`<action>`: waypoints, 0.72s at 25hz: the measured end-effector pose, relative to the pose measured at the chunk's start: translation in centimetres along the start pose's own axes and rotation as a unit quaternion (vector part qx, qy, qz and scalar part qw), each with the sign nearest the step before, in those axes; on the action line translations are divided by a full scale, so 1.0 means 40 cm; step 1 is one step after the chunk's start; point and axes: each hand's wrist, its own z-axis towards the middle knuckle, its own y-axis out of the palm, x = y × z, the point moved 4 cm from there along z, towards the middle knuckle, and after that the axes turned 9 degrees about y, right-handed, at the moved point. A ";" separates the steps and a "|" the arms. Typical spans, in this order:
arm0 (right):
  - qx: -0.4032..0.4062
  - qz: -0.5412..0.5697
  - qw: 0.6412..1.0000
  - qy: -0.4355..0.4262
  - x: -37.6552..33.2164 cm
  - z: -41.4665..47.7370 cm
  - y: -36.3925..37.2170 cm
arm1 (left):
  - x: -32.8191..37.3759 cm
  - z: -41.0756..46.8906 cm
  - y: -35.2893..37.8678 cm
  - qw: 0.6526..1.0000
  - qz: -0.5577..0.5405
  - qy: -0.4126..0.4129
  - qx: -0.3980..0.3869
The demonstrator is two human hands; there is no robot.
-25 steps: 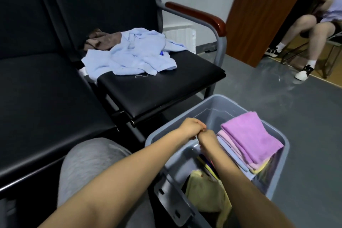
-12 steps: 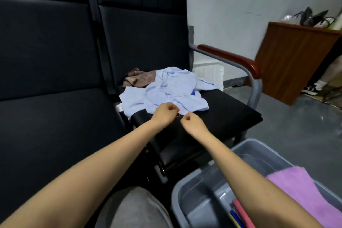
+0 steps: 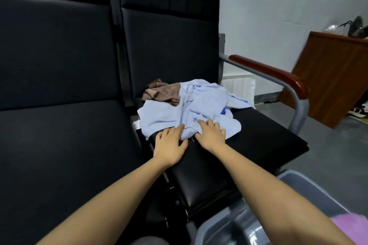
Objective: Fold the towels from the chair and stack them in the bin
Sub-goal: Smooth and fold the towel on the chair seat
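A crumpled light blue towel [image 3: 199,103] lies on the black chair seat [image 3: 258,137], with a brown towel [image 3: 163,91] behind it against the backrest. My left hand [image 3: 171,143] rests flat at the towel's near edge, fingers spread and tips touching the cloth. My right hand [image 3: 211,133] lies on the same edge, fingers apart on top of the fabric. Neither hand has closed on the towel. The grey bin [image 3: 298,187] stands at the lower right, and a folded purple towel [image 3: 352,225] shows inside it.
A second black seat [image 3: 65,145] adjoins on the left. The chair's wooden armrest [image 3: 272,73] on a grey metal frame is to the right. A brown wooden cabinet [image 3: 334,77] stands by the wall, on grey floor [image 3: 328,145].
Both hands left the bin, rose to the chair seat, and went from closed fists to open palms laid on the blue towel's near edge. The view swung up and left.
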 end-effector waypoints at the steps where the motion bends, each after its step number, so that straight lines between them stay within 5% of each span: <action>1: 0.024 -0.006 1.000 -0.004 -0.001 -0.006 -0.001 | 0.000 -0.003 0.002 1.000 -0.021 -0.011 0.007; 4: 0.025 0.032 0.999 -0.013 -0.006 -0.034 -0.010 | -0.004 -0.009 0.007 0.999 -0.024 -0.004 0.020; 7: -0.092 0.177 0.980 -0.011 0.026 -0.054 -0.022 | -0.006 -0.012 0.002 0.997 -0.056 0.017 0.052; 9: -0.152 0.353 0.923 0.027 0.050 -0.076 -0.053 | -0.009 -0.012 -0.004 0.994 -0.076 0.023 0.070; 11: -0.231 0.504 0.827 0.087 0.084 -0.095 -0.070 | -0.004 -0.019 -0.015 0.992 -0.103 0.027 0.072; 13: -0.343 0.528 0.772 0.090 0.094 -0.137 -0.087 | 0.004 -0.025 -0.021 0.992 -0.106 0.037 0.052; 16: -0.420 0.468 0.774 0.069 0.072 -0.199 -0.099 | 0.020 -0.025 -0.023 0.995 -0.074 0.072 -0.003; 18: -0.343 0.414 0.842 0.046 0.047 -0.190 -0.090 | 0.027 -0.026 -0.018 0.988 -0.120 0.098 0.018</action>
